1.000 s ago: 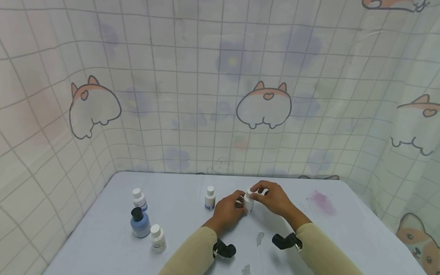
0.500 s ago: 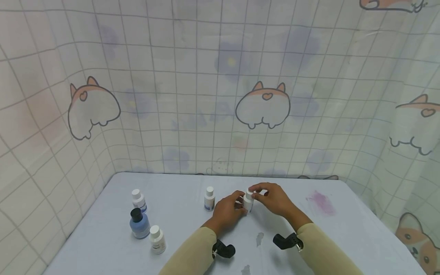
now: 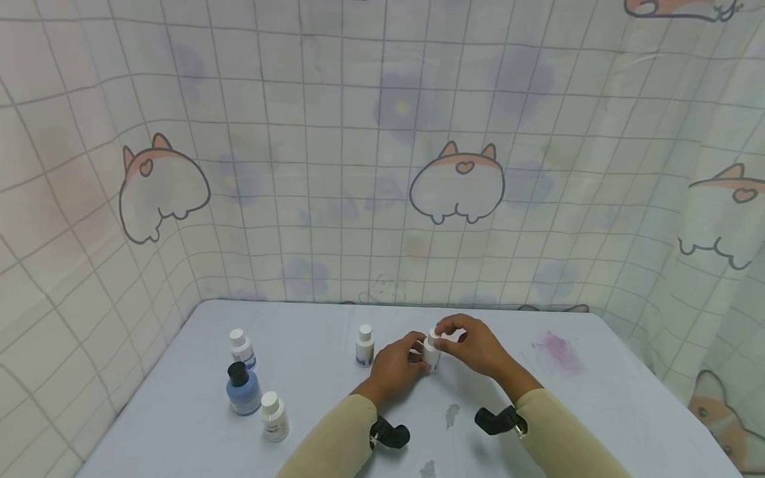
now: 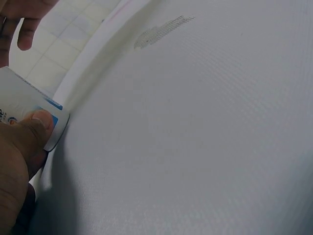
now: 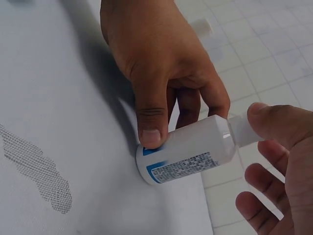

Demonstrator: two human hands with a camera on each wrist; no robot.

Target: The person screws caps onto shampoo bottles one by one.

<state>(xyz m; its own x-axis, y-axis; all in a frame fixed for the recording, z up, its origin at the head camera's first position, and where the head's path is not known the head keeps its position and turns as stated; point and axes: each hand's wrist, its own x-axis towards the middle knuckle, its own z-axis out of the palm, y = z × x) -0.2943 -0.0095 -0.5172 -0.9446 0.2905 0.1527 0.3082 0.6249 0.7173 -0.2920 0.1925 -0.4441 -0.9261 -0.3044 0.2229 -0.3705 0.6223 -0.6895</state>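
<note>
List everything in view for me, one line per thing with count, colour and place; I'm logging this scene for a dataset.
Held bottle: 1, white with blue-edged label, upright on the table centre, between both hands.
Loose white bottles: 3, white caps; one beside the left hand, one at far left, one nearest the front left.
Blue bottle: 1, blue with black cap, left side, among the white ones.
Table: 1, pale blue-white cover.
Stains: purple patch on the right; grey marks near the front.
Curtain: white grid with cartoon animals, behind and at both sides.
Wrist cameras: 2, black.
Sleeves: 2, beige.
Left hand: grips the bottle's body.
Right hand: pinches its cap.
</note>
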